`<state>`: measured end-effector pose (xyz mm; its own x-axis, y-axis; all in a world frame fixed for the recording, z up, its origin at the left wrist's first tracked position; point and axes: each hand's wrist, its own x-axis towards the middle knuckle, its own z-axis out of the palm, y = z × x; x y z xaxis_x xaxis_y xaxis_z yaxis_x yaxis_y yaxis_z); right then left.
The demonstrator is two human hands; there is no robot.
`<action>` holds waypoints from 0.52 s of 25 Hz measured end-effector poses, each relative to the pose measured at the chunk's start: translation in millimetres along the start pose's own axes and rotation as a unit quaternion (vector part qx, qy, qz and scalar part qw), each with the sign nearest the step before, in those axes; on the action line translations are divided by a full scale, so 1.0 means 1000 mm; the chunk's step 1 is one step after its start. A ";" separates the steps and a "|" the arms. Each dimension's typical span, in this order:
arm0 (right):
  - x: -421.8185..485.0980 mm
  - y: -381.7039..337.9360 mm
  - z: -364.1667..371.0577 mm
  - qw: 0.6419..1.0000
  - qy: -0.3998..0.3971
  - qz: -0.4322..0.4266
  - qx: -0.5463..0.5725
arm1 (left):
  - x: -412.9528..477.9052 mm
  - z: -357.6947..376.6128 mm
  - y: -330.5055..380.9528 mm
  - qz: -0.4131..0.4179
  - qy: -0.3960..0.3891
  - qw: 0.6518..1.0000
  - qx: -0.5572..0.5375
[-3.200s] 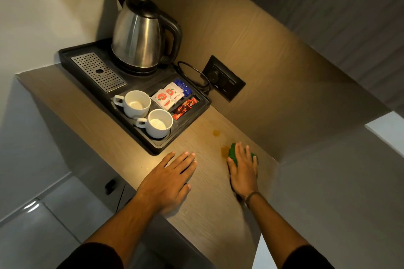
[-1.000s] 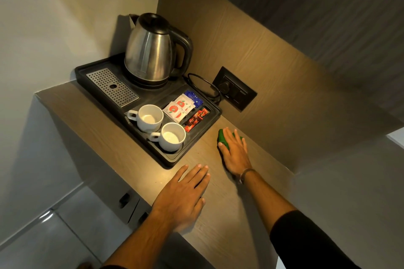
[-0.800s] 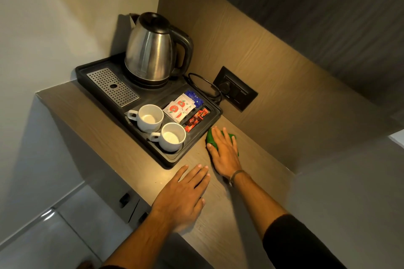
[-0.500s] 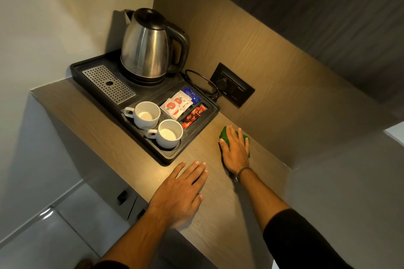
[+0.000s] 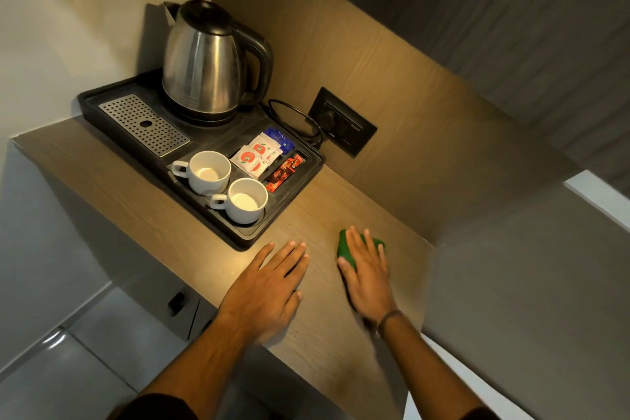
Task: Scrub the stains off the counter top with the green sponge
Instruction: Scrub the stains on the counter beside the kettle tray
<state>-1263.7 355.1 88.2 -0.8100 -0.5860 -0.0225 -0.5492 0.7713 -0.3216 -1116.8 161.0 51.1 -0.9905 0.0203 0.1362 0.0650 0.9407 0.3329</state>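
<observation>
The green sponge [image 5: 344, 247] lies on the wooden counter top [image 5: 324, 211], near the back wall and to the right of the tray. My right hand [image 5: 366, 274] presses flat on top of it, fingers spread over it, so only its left edge and far corner show. My left hand [image 5: 269, 286] rests palm down on the counter near the front edge, fingers apart, holding nothing. No stain stands out on the bare wood around the sponge; the patch beneath my hand is hidden.
A black tray [image 5: 245, 240] fills the counter's left part, carrying a steel kettle [image 5: 201, 61], two white cups [image 5: 209, 172], sachets [image 5: 255, 155] and a metal drip grate [image 5: 145, 124]. A wall socket [image 5: 342, 126] with the kettle's cord sits behind. A side wall closes the right.
My right hand has slid the sponge back from beside the tray's corner toward me and to the right. An orange stain seen earlier no longer shows. My left hand stays planted.
</observation>
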 end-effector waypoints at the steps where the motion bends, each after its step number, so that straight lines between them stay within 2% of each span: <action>1: -0.027 0.000 0.007 0.999 -0.016 -0.036 -0.002 | 0.000 0.001 0.000 0.000 -0.003 1.000 -0.001; 4: -0.072 0.027 0.001 0.999 -0.021 -0.042 -0.014 | 0.000 0.000 0.000 0.001 -0.016 1.000 -0.003; 8: -0.026 0.025 -0.017 0.997 0.002 0.082 0.001 | 0.001 -0.004 -0.001 0.009 -0.022 1.000 -0.003; 9: -0.024 0.013 -0.013 0.996 0.010 0.087 0.006 | 0.001 -0.004 -0.001 0.009 -0.025 1.000 -0.001; 13: -0.080 -0.002 0.012 1.000 -0.002 -0.004 -0.011 | 0.000 -0.007 0.000 0.005 -0.026 1.000 0.012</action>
<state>-1195.6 397.5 79.3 -0.8042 -0.5939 -0.0245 -0.5607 0.7717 -0.3003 -1115.8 159.1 57.7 -0.9949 0.0464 0.0894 0.0720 0.9480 0.3101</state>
